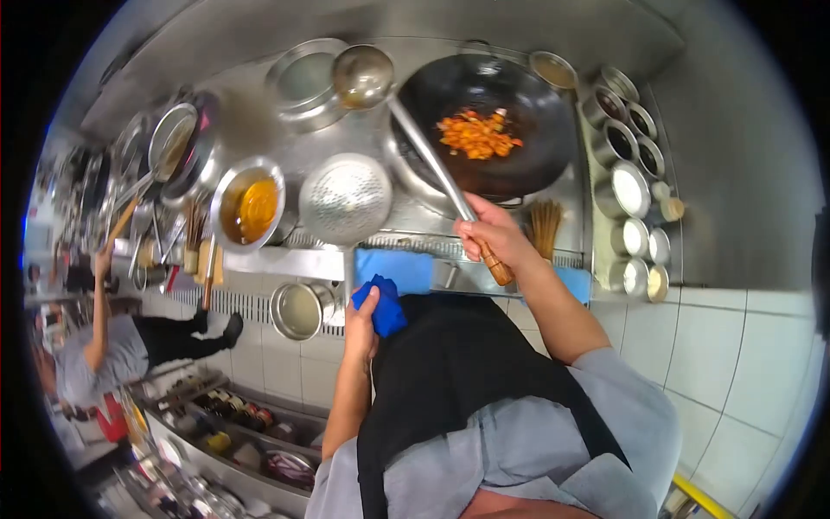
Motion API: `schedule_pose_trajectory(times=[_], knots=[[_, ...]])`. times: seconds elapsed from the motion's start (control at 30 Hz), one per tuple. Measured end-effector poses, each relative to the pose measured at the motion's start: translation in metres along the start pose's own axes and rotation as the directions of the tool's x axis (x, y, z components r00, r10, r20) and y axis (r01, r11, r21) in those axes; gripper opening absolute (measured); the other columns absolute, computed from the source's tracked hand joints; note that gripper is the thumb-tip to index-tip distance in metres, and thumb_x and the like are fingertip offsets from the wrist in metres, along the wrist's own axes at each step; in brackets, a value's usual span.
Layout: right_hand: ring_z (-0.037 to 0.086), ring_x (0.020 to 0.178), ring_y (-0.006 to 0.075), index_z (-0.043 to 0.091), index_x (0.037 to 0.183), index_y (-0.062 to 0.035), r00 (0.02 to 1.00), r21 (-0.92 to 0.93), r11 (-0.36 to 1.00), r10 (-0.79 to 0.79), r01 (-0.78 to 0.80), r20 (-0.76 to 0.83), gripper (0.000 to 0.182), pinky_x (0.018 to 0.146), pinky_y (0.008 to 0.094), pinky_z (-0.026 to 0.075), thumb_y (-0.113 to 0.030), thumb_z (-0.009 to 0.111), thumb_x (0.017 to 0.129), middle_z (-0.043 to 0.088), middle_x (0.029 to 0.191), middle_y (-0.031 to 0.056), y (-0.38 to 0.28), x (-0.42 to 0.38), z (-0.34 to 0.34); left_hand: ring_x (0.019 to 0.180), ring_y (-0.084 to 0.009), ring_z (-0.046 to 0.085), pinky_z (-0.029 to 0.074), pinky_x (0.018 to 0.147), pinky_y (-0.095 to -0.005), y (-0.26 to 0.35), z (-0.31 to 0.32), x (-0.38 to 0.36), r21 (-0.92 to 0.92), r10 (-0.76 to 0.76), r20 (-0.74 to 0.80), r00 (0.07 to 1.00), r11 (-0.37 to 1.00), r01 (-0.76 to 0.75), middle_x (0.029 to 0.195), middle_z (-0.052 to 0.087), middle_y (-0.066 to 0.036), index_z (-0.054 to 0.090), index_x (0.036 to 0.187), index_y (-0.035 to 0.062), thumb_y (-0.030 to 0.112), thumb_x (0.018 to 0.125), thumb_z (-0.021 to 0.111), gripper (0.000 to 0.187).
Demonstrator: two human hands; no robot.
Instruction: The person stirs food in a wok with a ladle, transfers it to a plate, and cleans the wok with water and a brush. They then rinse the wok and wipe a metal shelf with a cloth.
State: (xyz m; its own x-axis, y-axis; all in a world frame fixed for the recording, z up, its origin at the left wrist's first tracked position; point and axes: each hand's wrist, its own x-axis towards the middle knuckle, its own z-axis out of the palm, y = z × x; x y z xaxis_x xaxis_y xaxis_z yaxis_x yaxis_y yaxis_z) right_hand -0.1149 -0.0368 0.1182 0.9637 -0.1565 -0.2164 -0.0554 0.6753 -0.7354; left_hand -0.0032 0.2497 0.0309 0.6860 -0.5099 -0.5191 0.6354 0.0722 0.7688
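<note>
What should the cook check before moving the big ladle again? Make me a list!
1. Right hand wrapped firmly around the ladle's wooden handle: ok.
2. Ladle bowl level, so the liquid stays in: cannot tell.
3. Left hand has the blue cloth in its grip: ok.
4. Orange food sits inside the wok: ok.
5. Seasoning tins clear of the ladle shaft: ok.

Ladle: shiny steel bowl and shaft, wooden grip in right hand. Wok: matt black metal. Cloth in left hand: blue, soft, crumpled. Perforated strainer: dull steel. Seasoning tins: polished metal. Wall tiles: glossy white.
</note>
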Motion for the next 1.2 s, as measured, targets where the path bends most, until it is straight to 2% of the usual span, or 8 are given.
schedule_pose_trajectory(times=[0.07,0.33,0.43,0.53,0.8,0.9,1.1,1.2], knots=[[0.052,0.054,0.009,0.045,0.153,-0.008,0.909,-0.423,0.906,-0.2,0.029,-0.366,0.057,0.05,0.0284,0.046,-0.007,0.059,0.098,0.055,0.076,0.0013,-0.007,-0.025,-0.038,0.09,-0.0205,0.068,0.059,0.082,-0.0378,-0.003,0.041,0.007,-0.096,-0.096,0.091,0.991,0.99,0.104,0.107,0.068,-0.01,0.057,0.126,0.0006,0.027,0.101,0.068,0.038],[0.057,0.056,0.0135,0.043,0.158,-0.0164,0.767,-0.668,0.692,-0.261,-0.274,-0.586,0.067,0.053,0.033,0.05,-0.011,0.064,0.094,0.063,0.076,0.0068,-0.061,-0.063,-0.158,0.111,-0.0316,0.07,0.064,0.082,-0.0497,-0.019,0.21,0.099,0.071,-0.192,0.333,0.923,0.981,0.179,0.128,0.065,-0.018,0.051,0.138,0.0014,0.068,0.105,0.03,0.077],[0.066,0.075,0.0213,0.051,0.153,-0.0173,0.912,-0.908,0.336,-0.231,-0.253,-0.339,0.064,0.078,0.0349,0.055,-0.013,0.066,0.092,0.074,0.104,0.0165,-0.073,-0.109,-0.159,0.107,-0.0266,0.071,0.063,0.076,-0.0431,-0.026,0.246,0.123,0.175,-0.278,0.296,0.914,0.956,0.235,0.119,0.07,-0.011,0.058,0.132,0.0067,0.058,0.103,0.05,0.059],[0.064,0.087,0.0158,0.047,0.156,-0.016,0.913,-0.897,0.428,-0.311,-0.112,-0.262,0.07,0.084,0.031,0.053,-0.011,0.07,0.09,0.066,0.138,0.0133,-0.05,-0.162,-0.147,0.093,-0.0211,0.07,0.057,0.067,-0.034,-0.056,0.244,0.155,0.198,-0.357,0.171,0.918,0.925,0.323,0.104,0.072,-0.005,0.063,0.117,0.012,0.036,0.097,0.065,0.031],[0.072,0.089,0.0282,0.056,0.149,-0.0256,0.896,-0.887,0.141,-0.007,-0.439,-0.444,0.069,0.084,0.0375,0.055,-0.007,0.073,0.085,0.073,0.116,0.0178,-0.136,-0.27,-0.097,0.093,-0.0225,0.07,0.055,0.07,-0.036,-0.052,0.245,0.061,-0.044,-0.338,0.249,0.907,0.932,0.359,0.108,0.07,-0.01,0.058,0.117,0.0103,0.022,0.094,0.06,0.026],[0.069,0.081,0.0275,0.056,0.149,-0.0222,0.887,-0.9,0.048,-0.153,-0.433,-0.435,0.068,0.078,0.036,0.053,-0.008,0.072,0.085,0.073,0.105,0.0193,-0.12,-0.221,-0.099,0.094,-0.0251,0.07,0.057,0.084,-0.0383,-0.052,0.239,0.089,-0.063,-0.308,0.265,0.914,0.94,0.335,0.107,0.07,-0.011,0.059,0.113,0.0051,0.019,0.094,0.06,0.024],[0.065,0.074,0.0269,0.056,0.149,-0.0251,0.808,-0.928,0.163,-0.458,-0.334,-0.371,0.066,0.074,0.0374,0.053,-0.009,0.071,0.087,0.072,0.093,0.016,-0.068,-0.17,-0.075,0.111,-0.0258,0.067,0.055,0.096,-0.0414,-0.112,0.183,0.063,0.087,-0.298,0.287,0.91,0.955,0.285,0.12,0.067,-0.013,0.056,0.131,-0.0004,0.011,0.098,0.054,0.035],[0.063,0.074,0.0196,0.058,0.148,-0.0245,0.796,-0.826,0.403,-0.3,-0.394,-0.526,0.068,0.074,0.0351,0.053,-0.004,0.073,0.085,0.073,0.094,0.0124,-0.069,-0.21,-0.06,0.105,-0.0254,0.069,0.056,0.092,-0.0393,-0.073,0.184,0.043,0.063,-0.343,0.344,0.874,0.937,0.342,0.115,0.069,-0.01,0.06,0.125,0.0023,0.012,0.097,0.055,0.03]])
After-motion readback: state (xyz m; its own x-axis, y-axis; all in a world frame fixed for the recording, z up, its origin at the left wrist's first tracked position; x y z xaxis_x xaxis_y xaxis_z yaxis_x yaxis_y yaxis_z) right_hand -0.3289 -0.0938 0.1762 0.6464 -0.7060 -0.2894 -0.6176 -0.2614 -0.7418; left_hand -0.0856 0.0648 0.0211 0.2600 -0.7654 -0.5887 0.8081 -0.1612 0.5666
